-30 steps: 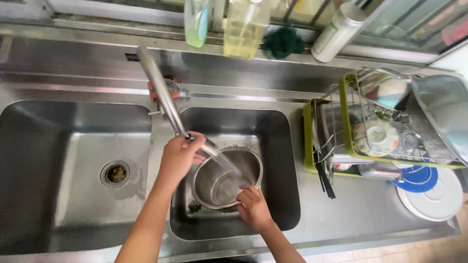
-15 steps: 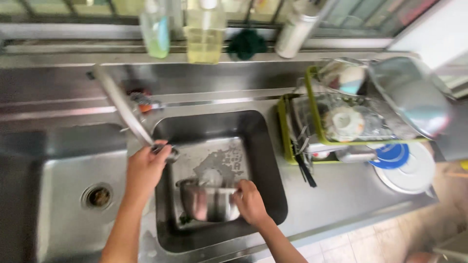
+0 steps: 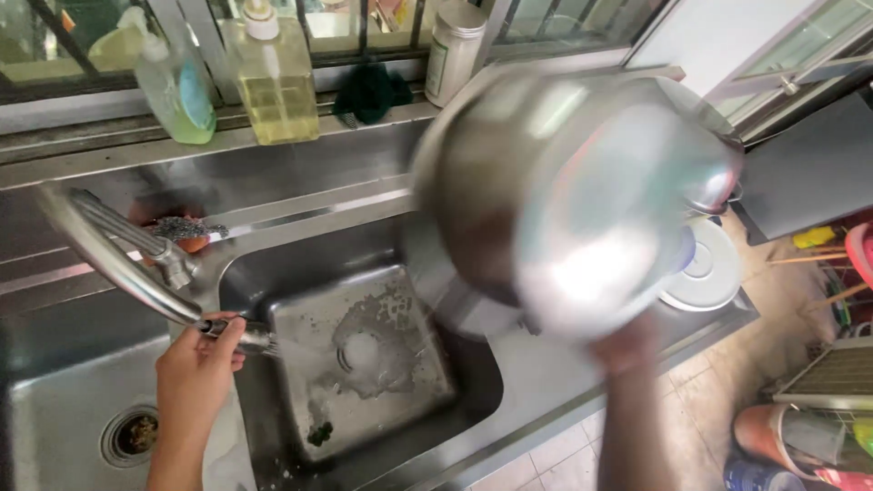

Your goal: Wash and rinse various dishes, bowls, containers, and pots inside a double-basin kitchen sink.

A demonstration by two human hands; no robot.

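Gripping the spout end of the long steel faucet [image 3: 118, 264] with the left hand [image 3: 195, 368], fingers curling around the nozzle right at the left rim of the sink basin [image 3: 364, 364]. Lifting a round steel pot [image 3: 582, 200] high above the right half of that basin with the right hand [image 3: 627, 350], fingers closing on the pot's lower edge; pot tilting, blurring with motion, its shiny base facing the camera and filling much of the view. Lying wet and bare below it, the basin floor, with suds and a few dark scraps gathering near its drain. Sitting left of the basin, a second bowl with its own drain [image 3: 136, 435]. Standing on the ledge behind the basin, a green soap bottle [image 3: 177, 91], a yellow soap dispenser [image 3: 273, 77], a dark green cloth [image 3: 368, 91] and a pale canister [image 3: 452, 50]. Resting on the counter right of the basin, partly hiding behind the pot, a white-and-blue plate [image 3: 709, 268]. Perching near the faucet base, a steel scourer [image 3: 182, 227].
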